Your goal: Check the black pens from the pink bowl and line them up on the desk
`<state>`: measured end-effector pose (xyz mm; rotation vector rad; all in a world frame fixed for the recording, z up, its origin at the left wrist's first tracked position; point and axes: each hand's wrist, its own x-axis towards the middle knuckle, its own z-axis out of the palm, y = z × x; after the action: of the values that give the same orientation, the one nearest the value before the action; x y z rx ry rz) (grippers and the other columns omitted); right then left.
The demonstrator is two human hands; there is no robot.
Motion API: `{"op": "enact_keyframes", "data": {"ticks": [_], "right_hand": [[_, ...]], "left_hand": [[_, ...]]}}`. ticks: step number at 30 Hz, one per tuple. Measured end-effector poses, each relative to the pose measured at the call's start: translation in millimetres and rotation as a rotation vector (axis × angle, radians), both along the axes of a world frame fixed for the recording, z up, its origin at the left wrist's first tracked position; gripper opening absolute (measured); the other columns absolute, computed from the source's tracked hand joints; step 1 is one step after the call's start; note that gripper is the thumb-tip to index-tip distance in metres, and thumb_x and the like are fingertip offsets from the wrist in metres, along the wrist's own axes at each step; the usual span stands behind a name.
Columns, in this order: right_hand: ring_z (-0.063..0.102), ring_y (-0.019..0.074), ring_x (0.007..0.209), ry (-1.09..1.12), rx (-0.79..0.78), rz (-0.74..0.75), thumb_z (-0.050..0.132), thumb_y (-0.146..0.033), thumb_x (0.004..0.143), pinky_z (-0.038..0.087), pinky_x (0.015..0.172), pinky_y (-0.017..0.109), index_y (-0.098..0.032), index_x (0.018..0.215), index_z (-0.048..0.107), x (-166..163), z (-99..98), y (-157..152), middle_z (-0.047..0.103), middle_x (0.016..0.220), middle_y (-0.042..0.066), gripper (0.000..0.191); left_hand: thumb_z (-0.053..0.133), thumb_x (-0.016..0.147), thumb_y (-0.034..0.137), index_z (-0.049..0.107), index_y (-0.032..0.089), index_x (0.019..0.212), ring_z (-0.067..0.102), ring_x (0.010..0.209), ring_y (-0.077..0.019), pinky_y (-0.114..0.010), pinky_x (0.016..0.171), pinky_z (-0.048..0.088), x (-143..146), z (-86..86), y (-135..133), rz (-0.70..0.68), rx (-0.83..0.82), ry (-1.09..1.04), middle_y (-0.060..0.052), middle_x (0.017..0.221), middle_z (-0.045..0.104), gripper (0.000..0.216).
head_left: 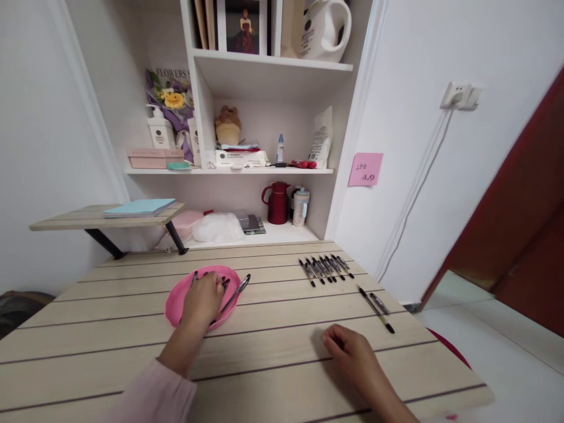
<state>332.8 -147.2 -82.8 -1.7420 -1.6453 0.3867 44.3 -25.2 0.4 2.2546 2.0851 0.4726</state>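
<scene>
My left hand (pixel 203 299) reaches into a pink plate (pixel 176 302) on the wooden table, its fingers curled over several black pens lying in it. One pen (pixel 235 292) sticks out over the plate's right rim beside the hand. My right hand (pixel 352 352) rests on the table near the front, fingers loosely curled, with nothing visible in it. A row of several black pens (pixel 325 267) lies at the table's far right. Closer to my right hand lie a pen (pixel 375 309) and a short pen cap (pixel 379 303).
Wall shelves behind the table hold a red jug (pixel 277 203), a white cup (pixel 301 207), bottles, boxes and a white kettle (pixel 326 29). A small side shelf (pixel 106 220) with a blue notebook juts out at left. A pink sticky note (pixel 365 169) is on the right wall.
</scene>
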Motion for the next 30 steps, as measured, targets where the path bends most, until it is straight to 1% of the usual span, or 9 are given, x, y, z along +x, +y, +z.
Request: {"op": "enact_keyframes", "data": {"ticks": [3, 5, 6, 10, 14, 21, 25, 28, 30], "right_hand": [[0.051, 0.0123, 0.055, 0.151, 0.017, 0.102, 0.046, -0.023, 0.074, 0.034, 0.052, 0.023, -0.018, 0.069, 0.057, -26, 9.9, 31, 0.057, 0.06, -0.001, 0.013], [0.052, 0.0111, 0.056, 0.27, 0.004, 0.131, 0.047, -0.02, 0.073, 0.037, 0.054, 0.022, -0.018, 0.095, 0.057, -46, 12.2, 52, 0.061, 0.073, 0.0, 0.024], [0.053, 0.0109, 0.056, 0.308, -0.01, 0.166, 0.047, -0.018, 0.072, 0.038, 0.055, 0.022, -0.018, 0.099, 0.056, -56, 11.9, 61, 0.061, 0.075, 0.001, 0.028], [0.051, 0.0097, 0.051, 0.43, -0.068, 0.243, 0.047, -0.018, 0.072, 0.037, 0.05, 0.021, -0.017, 0.084, 0.059, -80, 3.8, 83, 0.058, 0.066, -0.001, 0.018], [0.046, 0.0092, 0.045, 0.517, -0.065, 0.238, 0.048, -0.018, 0.07, 0.033, 0.045, 0.02, -0.017, 0.073, 0.06, -83, -7.9, 86, 0.051, 0.05, -0.005, 0.012], [0.044, 0.0066, 0.036, 0.802, -0.132, 0.241, 0.053, -0.03, 0.069, 0.029, 0.039, 0.019, -0.015, 0.065, 0.057, -81, -10.0, 86, 0.055, 0.052, -0.004, 0.016], [0.046, 0.0068, 0.041, 0.905, -0.077, 0.199, 0.05, -0.049, 0.073, 0.029, 0.04, 0.019, -0.015, 0.071, 0.057, -79, 8.9, 86, 0.059, 0.06, 0.0, 0.034], [0.049, 0.0085, 0.048, 1.02, 0.065, 0.176, 0.052, -0.056, 0.071, 0.034, 0.045, 0.02, -0.015, 0.074, 0.058, -77, 21.1, 87, 0.059, 0.061, 0.0, 0.041], [0.044, 0.0078, 0.046, 1.043, 0.119, 0.131, 0.058, -0.055, 0.066, 0.032, 0.045, 0.02, -0.015, 0.067, 0.056, -75, 22.3, 89, 0.053, 0.053, -0.003, 0.041]], "left_hand": [[0.037, 0.083, 0.029, 0.06, 0.02, 0.083, 0.06, 0.079, -0.0188, -0.026, 0.061, 0.036, 21, -9.7, -10, -0.097, -0.004, -0.005, -0.006, 0.087, 0.067, 0.025], [0.044, 0.08, 0.03, 0.06, 0.019, 0.086, 0.06, 0.082, -0.0196, -0.026, 0.064, 0.037, 31, -16.1, -13, -0.136, -0.025, -0.005, -0.007, 0.091, 0.067, 0.02], [0.046, 0.079, 0.03, 0.06, 0.018, 0.087, 0.06, 0.083, -0.02, -0.027, 0.066, 0.037, 33, -18.0, -12, -0.141, -0.033, -0.007, -0.008, 0.092, 0.067, 0.019], [0.035, 0.084, 0.028, 0.058, 0.018, 0.09, 0.059, 0.087, -0.0214, -0.03, 0.07, 0.038, 26, -16.9, -4, -0.096, -0.034, -0.023, -0.01, 0.094, 0.066, 0.026], [0.045, 0.077, 0.022, 0.06, 0.015, 0.088, 0.059, 0.091, -0.0247, -0.033, 0.074, 0.039, 13, -14.7, 7, -0.051, -0.07, -0.044, -0.013, 0.097, 0.065, 0.02], [0.046, 0.071, 0.018, 0.056, 0.015, 0.067, 0.059, 0.078, -0.0278, -0.037, 0.068, 0.037, 11, -11.8, 13, -0.026, -0.069, -0.232, -0.014, 0.075, 0.064, 0.011], [0.048, 0.073, 0.026, 0.051, 0.019, 0.072, 0.057, 0.066, -0.0179, -0.027, 0.059, 0.037, 36, -11.8, 1, -0.129, -0.068, -0.489, -0.004, 0.068, 0.061, 0.008], [0.052, 0.07, 0.027, 0.048, 0.02, 0.07, 0.051, 0.047, -0.0107, -0.021, 0.047, 0.034, 73, -28.3, -16, -0.22, -0.177, -0.706, 0.004, 0.054, 0.053, 0.008], [0.052, 0.07, 0.026, 0.046, 0.02, 0.068, 0.045, 0.038, -0.0079, -0.02, 0.042, 0.031, 96, -43.5, -28, -0.248, -0.258, -0.841, 0.006, 0.049, 0.049, 0.008]]}}
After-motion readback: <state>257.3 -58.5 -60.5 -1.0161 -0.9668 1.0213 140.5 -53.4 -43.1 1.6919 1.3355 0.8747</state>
